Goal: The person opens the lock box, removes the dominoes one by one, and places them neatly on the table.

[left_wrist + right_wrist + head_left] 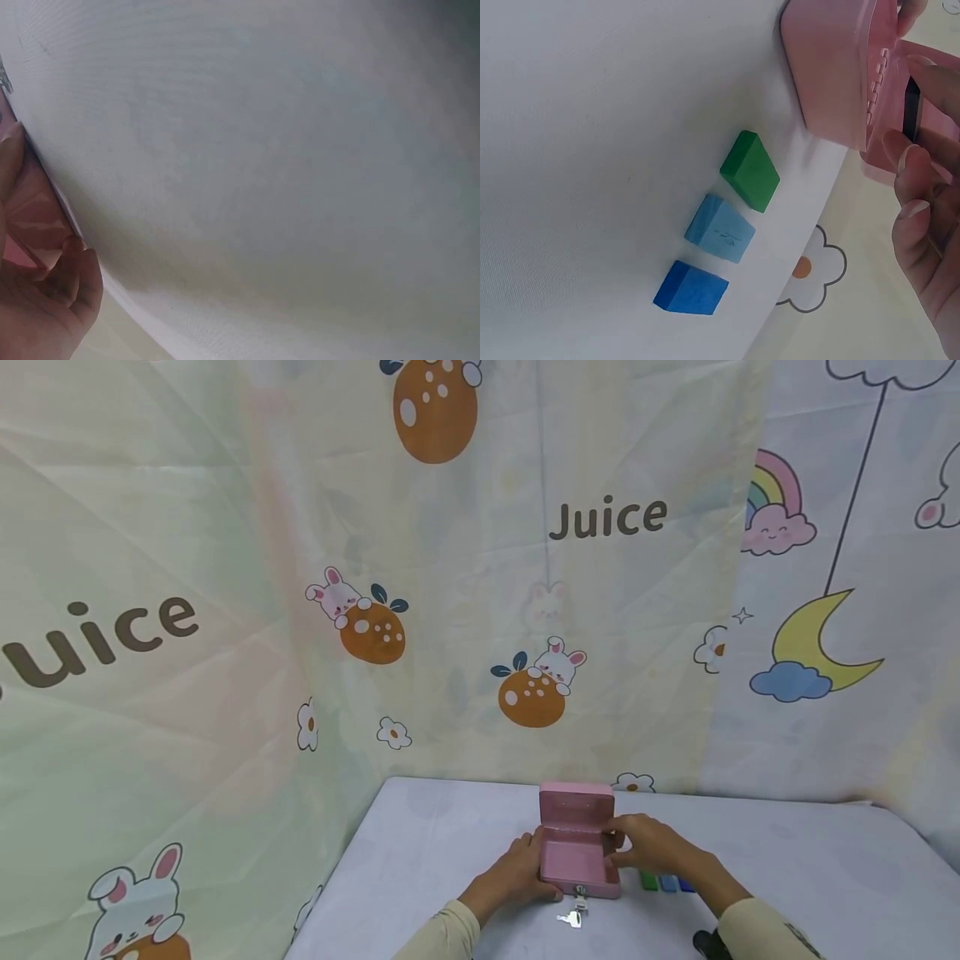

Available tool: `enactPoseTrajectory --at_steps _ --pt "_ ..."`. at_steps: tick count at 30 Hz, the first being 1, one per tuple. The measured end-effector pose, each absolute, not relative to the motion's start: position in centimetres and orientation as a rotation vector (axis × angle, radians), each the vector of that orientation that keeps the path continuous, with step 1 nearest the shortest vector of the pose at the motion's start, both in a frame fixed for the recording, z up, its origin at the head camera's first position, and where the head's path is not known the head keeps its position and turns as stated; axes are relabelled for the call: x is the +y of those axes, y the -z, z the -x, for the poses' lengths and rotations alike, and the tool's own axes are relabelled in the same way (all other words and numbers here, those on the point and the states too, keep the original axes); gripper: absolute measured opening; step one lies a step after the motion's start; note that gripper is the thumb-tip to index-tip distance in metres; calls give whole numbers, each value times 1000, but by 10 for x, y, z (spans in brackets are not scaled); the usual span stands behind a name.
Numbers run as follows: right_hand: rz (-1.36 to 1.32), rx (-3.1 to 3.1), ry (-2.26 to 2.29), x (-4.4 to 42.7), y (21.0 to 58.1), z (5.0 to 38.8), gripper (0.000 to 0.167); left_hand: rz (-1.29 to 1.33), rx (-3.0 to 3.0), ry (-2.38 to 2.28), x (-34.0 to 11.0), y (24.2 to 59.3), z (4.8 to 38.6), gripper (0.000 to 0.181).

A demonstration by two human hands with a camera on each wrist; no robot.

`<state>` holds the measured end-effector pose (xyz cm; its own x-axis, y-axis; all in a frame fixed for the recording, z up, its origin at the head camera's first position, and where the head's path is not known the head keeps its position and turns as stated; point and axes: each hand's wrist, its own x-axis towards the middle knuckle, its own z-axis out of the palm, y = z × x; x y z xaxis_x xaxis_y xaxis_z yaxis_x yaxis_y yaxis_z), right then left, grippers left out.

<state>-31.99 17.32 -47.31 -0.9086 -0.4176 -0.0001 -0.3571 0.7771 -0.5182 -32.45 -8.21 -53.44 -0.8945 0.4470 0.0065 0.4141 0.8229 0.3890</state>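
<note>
A pink metal cash box stands on the table with its lid raised. A small key hangs with another from the lock at its front. My left hand grips the box's left side, thumb near the front corner and fingers along the wall. At the right side of the opening is my right hand. Its thumb and fingers pinch a small dark block, seen edge-on in the right wrist view. Beside the box lie a green block, a light blue block and a dark blue block.
A white cloth covers the table. Printed curtains hang behind it and to its left. Something black shows by the right sleeve at the bottom edge of the head view.
</note>
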Motion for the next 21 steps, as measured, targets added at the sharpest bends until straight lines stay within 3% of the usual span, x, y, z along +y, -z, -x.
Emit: enactPoseTrajectory --at_steps 21 --pt "654 2858 746 198 471 321 43 -669 2896 -596 -82 533 326 107"
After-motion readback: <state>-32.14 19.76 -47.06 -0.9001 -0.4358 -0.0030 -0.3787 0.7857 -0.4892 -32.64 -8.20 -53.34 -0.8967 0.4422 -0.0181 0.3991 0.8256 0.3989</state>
